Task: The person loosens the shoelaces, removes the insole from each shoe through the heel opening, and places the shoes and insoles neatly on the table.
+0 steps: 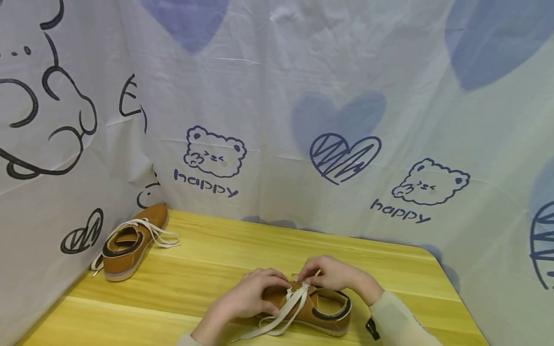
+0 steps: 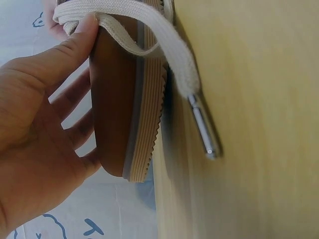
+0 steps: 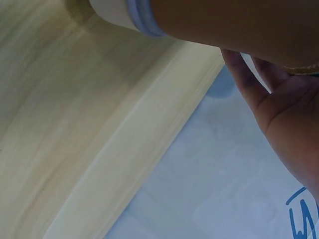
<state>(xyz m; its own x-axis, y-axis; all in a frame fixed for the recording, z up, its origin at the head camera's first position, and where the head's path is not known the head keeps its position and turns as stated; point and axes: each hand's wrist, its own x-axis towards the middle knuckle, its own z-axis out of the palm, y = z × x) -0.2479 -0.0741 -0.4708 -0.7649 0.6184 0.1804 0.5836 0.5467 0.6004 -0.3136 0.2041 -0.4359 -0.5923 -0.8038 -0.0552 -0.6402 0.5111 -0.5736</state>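
Note:
A brown lace-up shoe (image 1: 308, 315) stands on the yellow wooden table, its toe to the left and its dark-lined opening to the right. My left hand (image 1: 244, 298) grips the toe end, fingers behind the shoe and thumb against the white shoelace (image 2: 164, 32) in the left wrist view. That lace hangs over the near side and ends in a metal tip (image 2: 202, 127). At the top eyelets my right hand (image 1: 335, 276) pinches the lace with curled fingers; the exact fingertip contact is partly hidden. The right wrist view has its fingers (image 3: 244, 79) behind the shoe.
Another brown shoe (image 1: 123, 262) with loose white laces stands at the table's back left, beside the curtain. A small black item (image 1: 372, 329) lies by the right sleeve. Printed white cloth (image 1: 277, 192) hangs along the far and left edges of the table (image 1: 195, 269).

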